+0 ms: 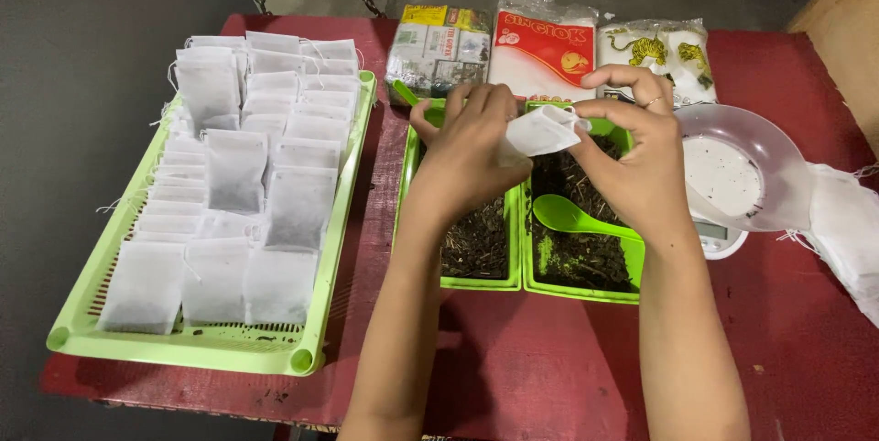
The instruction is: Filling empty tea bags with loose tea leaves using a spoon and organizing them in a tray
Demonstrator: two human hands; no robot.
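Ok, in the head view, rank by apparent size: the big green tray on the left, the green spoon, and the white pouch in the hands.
1. Big green tray, by far the largest.
2. Green spoon and white pouch: they look alike in size. The pouch is partly hidden by the left hand and right hand and sits closer to the camera, so no ranking.

Red table with trays and packets

The red table (549, 368) bears a green tray (197, 349), two green containers (513, 283), three packets (540, 47) and a scale (723, 238).
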